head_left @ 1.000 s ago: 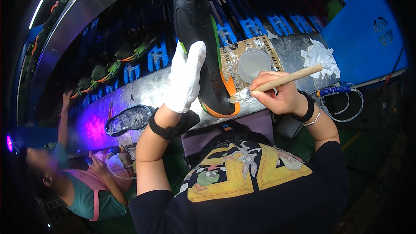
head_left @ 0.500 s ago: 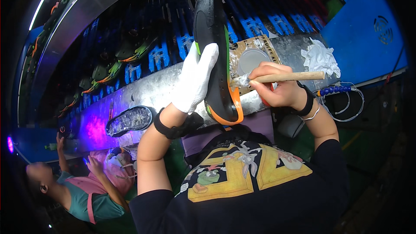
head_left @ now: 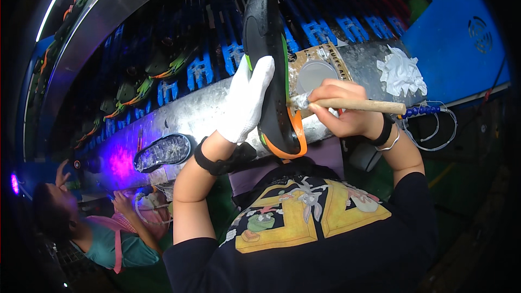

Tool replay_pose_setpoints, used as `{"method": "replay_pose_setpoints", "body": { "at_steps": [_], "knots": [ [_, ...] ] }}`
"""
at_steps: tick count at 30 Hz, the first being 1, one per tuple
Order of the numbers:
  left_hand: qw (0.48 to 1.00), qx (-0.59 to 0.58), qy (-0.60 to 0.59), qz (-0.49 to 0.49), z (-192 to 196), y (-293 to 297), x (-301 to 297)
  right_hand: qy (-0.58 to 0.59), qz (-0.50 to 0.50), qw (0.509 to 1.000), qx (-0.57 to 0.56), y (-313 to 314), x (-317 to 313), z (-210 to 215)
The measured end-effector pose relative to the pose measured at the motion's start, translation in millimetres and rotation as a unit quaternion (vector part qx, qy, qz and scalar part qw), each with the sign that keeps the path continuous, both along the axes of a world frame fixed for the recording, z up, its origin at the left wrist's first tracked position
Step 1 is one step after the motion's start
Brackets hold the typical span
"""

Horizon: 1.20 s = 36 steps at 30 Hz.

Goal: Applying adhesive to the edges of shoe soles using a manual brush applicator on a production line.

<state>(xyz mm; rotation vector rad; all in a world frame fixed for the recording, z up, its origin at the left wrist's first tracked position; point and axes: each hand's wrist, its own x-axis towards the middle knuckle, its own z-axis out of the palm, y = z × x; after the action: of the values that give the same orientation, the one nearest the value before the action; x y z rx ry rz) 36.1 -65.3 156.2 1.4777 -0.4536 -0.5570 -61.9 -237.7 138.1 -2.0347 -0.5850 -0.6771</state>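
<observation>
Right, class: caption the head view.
Gloved left hand holds a black shoe; right hand holds a brush at its edge.

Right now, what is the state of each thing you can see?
Left hand: white-gloved, holding black sole
Right hand: bare, gripping brush
Brush: upright no, roughly level, tip at sole's edge
Dark sole-shaped piece: whitish, smeared
White paper or cloth: crumpled
Round dish: partly hidden

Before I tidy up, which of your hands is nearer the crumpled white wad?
Right. The right hand, holding the brush, is left of the wad; the gloved left hand, on the black sole, is farther left.
</observation>
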Motion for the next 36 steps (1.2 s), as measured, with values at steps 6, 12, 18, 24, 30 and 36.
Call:
{"method": "replay_pose_setpoints", "body": {
  "at_steps": [6, 12, 18, 24, 30, 36],
  "knots": [
    [1.000, 0.003, -0.001, -0.017, 2.0, -1.5, -5.3, -0.085, -0.023, 0.996, -0.017, -13.0, 18.7, 5.4],
    [0.999, 0.020, -0.006, -0.035, 8.6, -2.8, -12.6, -0.141, -0.073, 0.987, -0.033, -22.5, 33.3, 16.4],
    [0.999, 0.008, 0.009, -0.031, 15.6, -4.5, -18.4, -0.152, -0.125, 0.978, -0.061, -23.8, 38.3, 24.9],
    [0.999, -0.024, 0.023, -0.012, 9.4, -7.8, -10.8, -0.196, -0.115, 0.969, -0.094, -11.9, 35.1, 13.4],
    [0.999, -0.010, -0.024, 0.034, 4.7, -9.1, -1.2, -0.072, -0.028, 0.993, -0.087, 6.0, 1.3, 2.2],
    [0.999, 0.003, -0.040, 0.028, 7.6, -13.3, 2.1, -0.002, 0.032, 0.994, -0.105, 6.4, -18.8, 3.3]
  ]
}}
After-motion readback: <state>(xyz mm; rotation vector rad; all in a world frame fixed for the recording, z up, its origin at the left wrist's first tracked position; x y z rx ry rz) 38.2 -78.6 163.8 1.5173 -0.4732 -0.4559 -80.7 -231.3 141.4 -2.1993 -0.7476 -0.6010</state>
